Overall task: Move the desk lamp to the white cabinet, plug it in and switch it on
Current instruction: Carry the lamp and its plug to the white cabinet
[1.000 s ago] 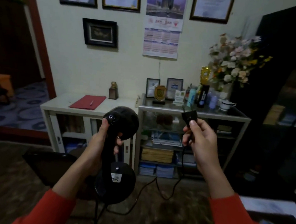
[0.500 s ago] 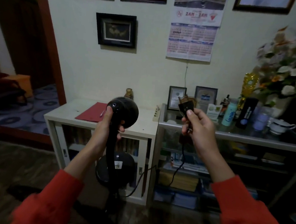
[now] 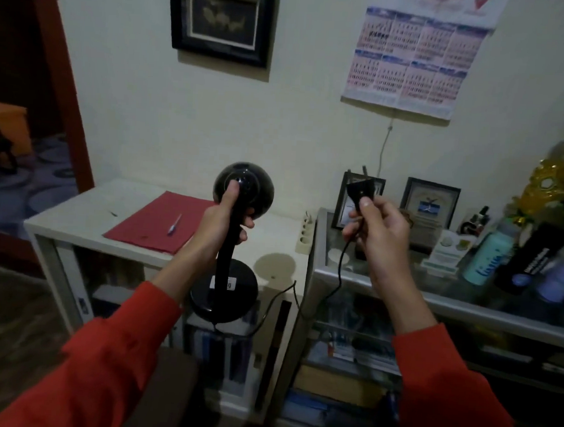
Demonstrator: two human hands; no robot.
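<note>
Both arms wear long red sleeves: the left sleeve (image 3: 99, 364) enters from 7 o'clock, the right sleeve (image 3: 451, 395) from 5 o'clock. Each ends partway up the forearm, leaving wrists and hands bare of rings or watches.

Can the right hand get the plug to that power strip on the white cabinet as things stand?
Probably yes: the right hand holds the black plug just above the cream power strip, nothing lies between, and the cord hangs slack.
</note>
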